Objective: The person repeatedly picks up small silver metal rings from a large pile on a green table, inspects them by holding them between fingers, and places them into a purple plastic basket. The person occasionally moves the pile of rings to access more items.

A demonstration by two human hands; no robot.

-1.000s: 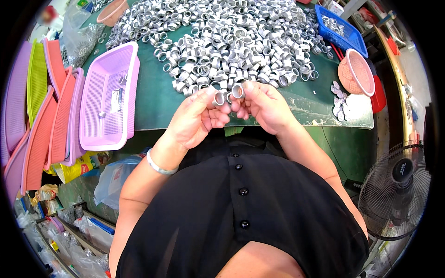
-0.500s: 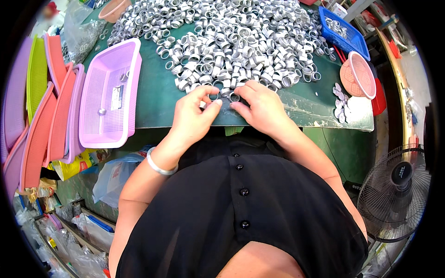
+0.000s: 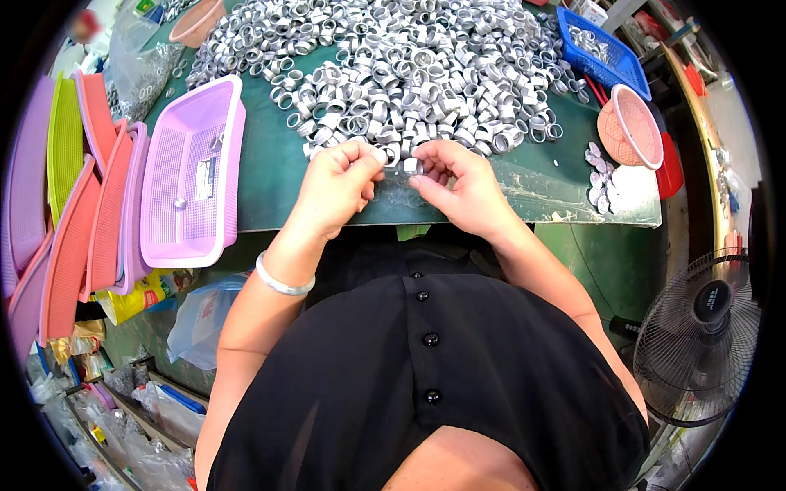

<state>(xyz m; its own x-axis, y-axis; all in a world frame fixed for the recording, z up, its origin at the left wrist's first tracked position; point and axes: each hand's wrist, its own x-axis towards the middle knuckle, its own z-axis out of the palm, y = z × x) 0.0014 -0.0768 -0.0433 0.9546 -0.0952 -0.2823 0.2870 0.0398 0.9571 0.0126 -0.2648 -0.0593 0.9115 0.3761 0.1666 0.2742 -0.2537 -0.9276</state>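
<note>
Green covers the tabletop (image 3: 270, 176), and a big heap of small silver metal rings (image 3: 409, 57) lies over its far half, reaching down to the two hands at the near edge. At the near edge of this heap the left hand (image 3: 340, 184) rests with its fingers (image 3: 370, 155) curled together, and they seem to pinch one silver ring (image 3: 381, 153) at the tips. The right hand (image 3: 458, 184) is just beside it, and its fingers (image 3: 426, 155) are bent and closed on another ring (image 3: 413, 165), which sits between the thumb and the first fingers. The two hands are near each other but do not touch. On the left wrist there is a silver bracelet (image 3: 282, 282).

To the left of the hands a lilac plastic basket (image 3: 192, 172) stands on the tabletop, with one or two small rings inside. Further left, several flat trays in pink, orange and yellow-green (image 3: 74, 204) lean one on another. On the right side a pink round bowl (image 3: 630, 131) is tilted, and behind it a blue basket (image 3: 602, 49) holds more metal parts. Low on the right, a black fan (image 3: 704, 335) stands on the floor.
</note>
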